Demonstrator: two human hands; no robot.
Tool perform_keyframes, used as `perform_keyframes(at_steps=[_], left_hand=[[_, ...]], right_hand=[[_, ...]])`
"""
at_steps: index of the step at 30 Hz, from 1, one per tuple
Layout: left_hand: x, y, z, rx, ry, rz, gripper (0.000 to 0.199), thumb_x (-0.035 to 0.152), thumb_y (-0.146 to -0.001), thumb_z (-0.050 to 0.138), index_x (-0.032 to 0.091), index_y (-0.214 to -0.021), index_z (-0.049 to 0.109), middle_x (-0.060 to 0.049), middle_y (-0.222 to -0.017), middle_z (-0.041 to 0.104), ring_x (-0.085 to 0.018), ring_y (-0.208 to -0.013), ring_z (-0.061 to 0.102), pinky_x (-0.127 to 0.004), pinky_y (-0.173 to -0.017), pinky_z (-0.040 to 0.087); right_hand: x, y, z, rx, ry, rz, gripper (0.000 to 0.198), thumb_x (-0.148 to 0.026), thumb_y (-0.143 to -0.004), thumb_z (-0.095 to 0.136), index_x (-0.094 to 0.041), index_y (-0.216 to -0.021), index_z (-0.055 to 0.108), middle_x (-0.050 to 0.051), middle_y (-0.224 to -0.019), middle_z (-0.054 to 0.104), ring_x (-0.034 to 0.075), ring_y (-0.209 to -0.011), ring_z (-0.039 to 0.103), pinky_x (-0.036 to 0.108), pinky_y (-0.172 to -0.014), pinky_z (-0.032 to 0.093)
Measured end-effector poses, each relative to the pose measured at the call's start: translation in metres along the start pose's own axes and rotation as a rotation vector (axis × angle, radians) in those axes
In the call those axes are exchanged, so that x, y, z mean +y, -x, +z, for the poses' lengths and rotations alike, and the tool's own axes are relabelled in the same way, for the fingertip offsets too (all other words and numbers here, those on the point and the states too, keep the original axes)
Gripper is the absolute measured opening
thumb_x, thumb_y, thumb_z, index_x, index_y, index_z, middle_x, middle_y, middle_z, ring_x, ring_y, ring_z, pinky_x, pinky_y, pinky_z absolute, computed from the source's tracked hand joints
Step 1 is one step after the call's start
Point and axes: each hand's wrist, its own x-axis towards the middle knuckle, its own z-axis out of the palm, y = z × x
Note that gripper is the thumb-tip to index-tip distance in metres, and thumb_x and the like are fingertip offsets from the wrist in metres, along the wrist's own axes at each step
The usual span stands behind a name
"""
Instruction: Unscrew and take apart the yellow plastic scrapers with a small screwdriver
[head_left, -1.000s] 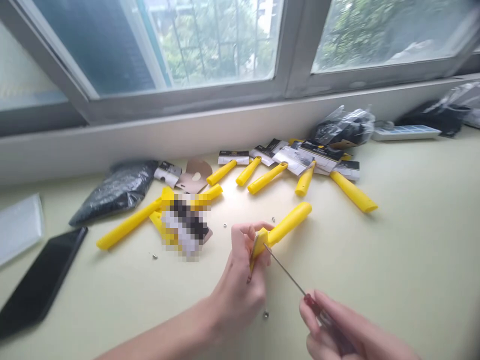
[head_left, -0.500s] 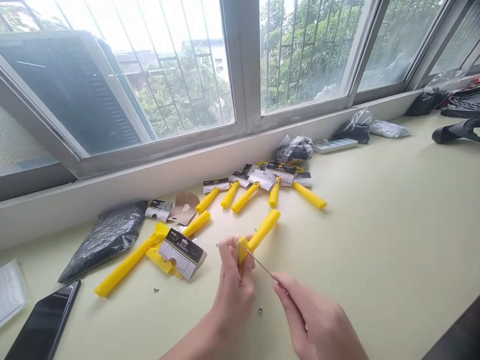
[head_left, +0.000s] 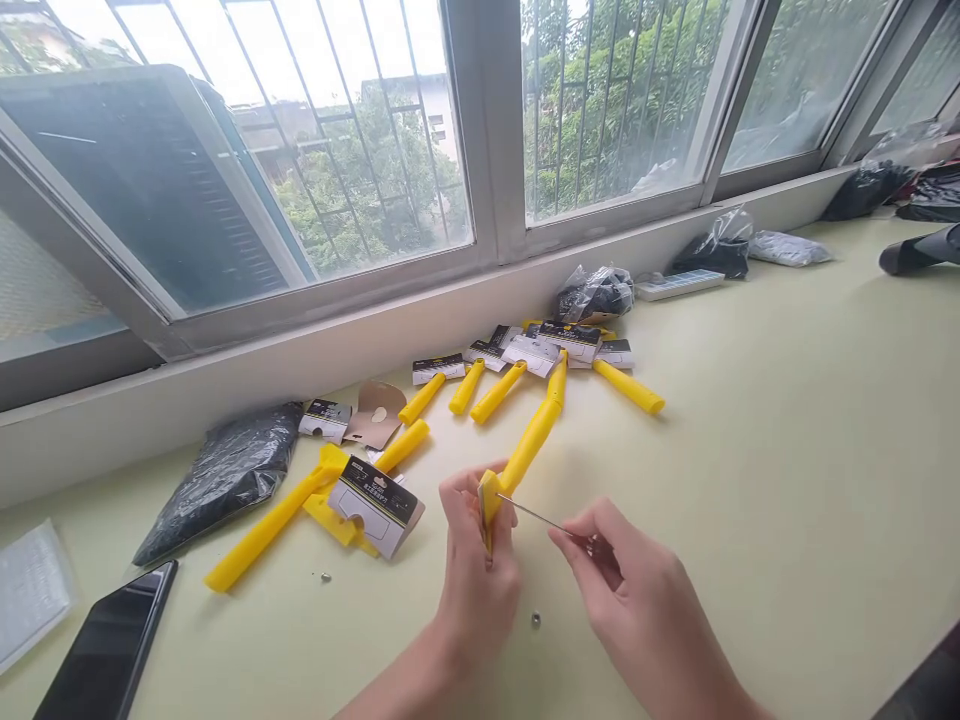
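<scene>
My left hand [head_left: 480,550] is closed around the head of a yellow plastic scraper [head_left: 531,440], whose handle points up and away to the right. A thin metal screwdriver [head_left: 541,517] is gripped in my right hand [head_left: 637,590]; its tip touches the side of the scraper head and its handle is mostly hidden by my fingers. Below my hands a small metal nut or screw [head_left: 535,620] lies on the table, and another small metal piece [head_left: 325,577] lies to the left. Close by on the left are a carded yellow scraper [head_left: 262,530] and its printed card [head_left: 375,505].
Several yellow handles with cards [head_left: 499,392] lie towards the window ledge. A black plastic bag [head_left: 225,480] and a phone [head_left: 112,640] are on the left. Along the ledge stand a clear bag of dark parts [head_left: 596,293] and a pale compartment box [head_left: 679,285].
My right hand has shifted its grip, and its fingers now look more pinched around the screwdriver, whose shaft lies flatter. The view has moved slightly; my left hand still holds the scraper.
</scene>
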Motion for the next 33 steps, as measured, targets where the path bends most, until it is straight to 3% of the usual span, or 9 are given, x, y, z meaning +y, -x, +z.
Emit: perform_keyframes(at_steps=[4, 8, 14, 19, 26, 29, 33], left_hand=[[0.002, -0.002, 0.000, 0.020, 0.043, -0.042, 0.020, 0.032, -0.103, 0.050, 0.031, -0.120, 0.040, -0.002, -0.109, 0.051, -0.013, -0.082, 0.047, -0.031, -0.081, 0.045], [0.002, -0.003, 0.000, 0.012, 0.047, -0.046, 0.019, 0.032, -0.103, 0.050, 0.030, -0.118, 0.040, -0.002, -0.106, 0.051, -0.014, -0.081, 0.046, -0.030, -0.079, 0.044], [0.003, -0.004, 0.000, 0.039, 0.093, -0.082, 0.015, 0.030, -0.101, 0.053, 0.029, -0.110, 0.040, 0.000, -0.098, 0.049, -0.013, -0.082, 0.048, -0.028, -0.081, 0.044], [0.005, -0.006, -0.001, 0.045, 0.090, -0.115, 0.016, 0.028, -0.101, 0.053, 0.028, -0.110, 0.040, -0.001, -0.101, 0.051, -0.013, -0.080, 0.047, -0.026, -0.075, 0.043], [0.007, -0.008, -0.001, 0.064, 0.138, -0.141, 0.017, 0.027, -0.100, 0.054, 0.028, -0.107, 0.038, 0.000, -0.102, 0.052, -0.013, -0.079, 0.049, -0.026, -0.075, 0.044], [0.008, -0.009, -0.002, 0.077, 0.159, -0.177, 0.018, 0.027, -0.100, 0.054, 0.028, -0.107, 0.038, 0.000, -0.102, 0.053, -0.013, -0.078, 0.050, -0.026, -0.074, 0.045], [0.006, -0.011, -0.003, 0.077, 0.171, -0.190, 0.018, 0.028, -0.099, 0.055, 0.028, -0.107, 0.039, 0.001, -0.098, 0.053, -0.012, -0.076, 0.050, -0.026, -0.071, 0.045]], right_hand=[[-0.003, -0.004, 0.004, -0.088, 0.059, 0.029, 0.033, -0.047, -0.102, 0.045, -0.024, -0.080, 0.055, 0.000, -0.072, 0.060, 0.016, -0.062, 0.056, 0.025, -0.050, 0.043], [-0.006, -0.010, 0.001, -0.091, 0.108, -0.008, 0.043, -0.042, -0.105, 0.041, -0.023, -0.066, 0.048, -0.001, -0.061, 0.054, 0.014, -0.052, 0.047, 0.026, -0.046, 0.034], [-0.009, -0.014, 0.002, -0.029, 0.106, -0.037, 0.030, -0.048, -0.101, 0.050, -0.024, -0.089, 0.063, -0.002, -0.064, 0.057, 0.015, -0.053, 0.049, 0.026, -0.050, 0.039], [-0.012, -0.017, 0.001, -0.048, 0.145, -0.043, 0.044, -0.038, -0.106, 0.036, -0.023, -0.066, 0.047, -0.001, -0.062, 0.054, 0.014, -0.053, 0.051, 0.025, -0.049, 0.040], [-0.013, -0.018, 0.008, 0.057, 0.293, -0.240, 0.030, -0.032, -0.104, 0.043, -0.024, -0.076, 0.048, -0.002, -0.066, 0.055, 0.013, -0.050, 0.047, 0.025, -0.046, 0.034], [-0.016, -0.020, 0.012, 0.031, 0.265, -0.196, 0.030, -0.040, -0.103, 0.047, -0.023, -0.079, 0.051, 0.000, -0.073, 0.060, 0.013, -0.056, 0.055, 0.024, -0.050, 0.040], [-0.018, -0.023, 0.012, -0.012, 0.247, -0.147, 0.044, -0.035, -0.106, 0.038, -0.023, -0.064, 0.041, -0.002, -0.059, 0.051, 0.013, -0.050, 0.047, 0.024, -0.047, 0.036]])
